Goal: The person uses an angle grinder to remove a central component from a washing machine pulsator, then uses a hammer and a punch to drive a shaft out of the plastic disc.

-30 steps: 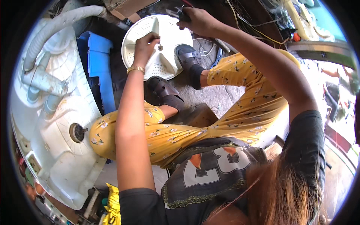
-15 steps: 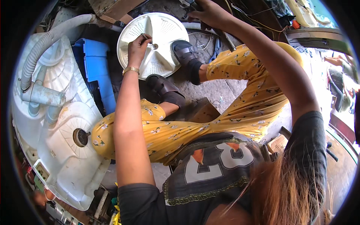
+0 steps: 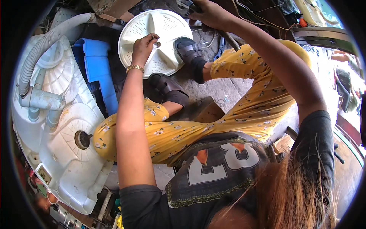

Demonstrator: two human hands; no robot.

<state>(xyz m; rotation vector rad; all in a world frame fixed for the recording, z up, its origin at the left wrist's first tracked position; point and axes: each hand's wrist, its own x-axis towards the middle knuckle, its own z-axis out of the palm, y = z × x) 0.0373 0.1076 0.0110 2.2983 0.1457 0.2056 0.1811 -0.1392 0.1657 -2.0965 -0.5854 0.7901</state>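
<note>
A white washing machine pulsator (image 3: 167, 26), round with raised vanes and many small holes, lies on the floor past my feet. Over it, just left of its centre hole, is my left hand (image 3: 143, 47), fingertips pinched together. Whatever they hold, if anything, is too small or hidden to name. Farther right, at the far edge of the view, my right hand (image 3: 211, 16) is closed round a dark tool handle (image 3: 195, 7). The tool's working end is partly cut off, so its kind cannot be told.
A large white plastic tub base (image 3: 72, 179) with a ribbed grey hose (image 3: 34, 61) stands at left. Beside it is a blue plastic panel (image 3: 97, 63). Blue-handled pliers (image 3: 220, 47) lie right of my sandals (image 3: 187, 49). A cardboard box (image 3: 112, 9) sits at the back.
My left hand has turned slightly, its fingertips now pointing more to the right near the pulsator's centre. The right hand keeps its grip. The whole view has shifted a little.
</note>
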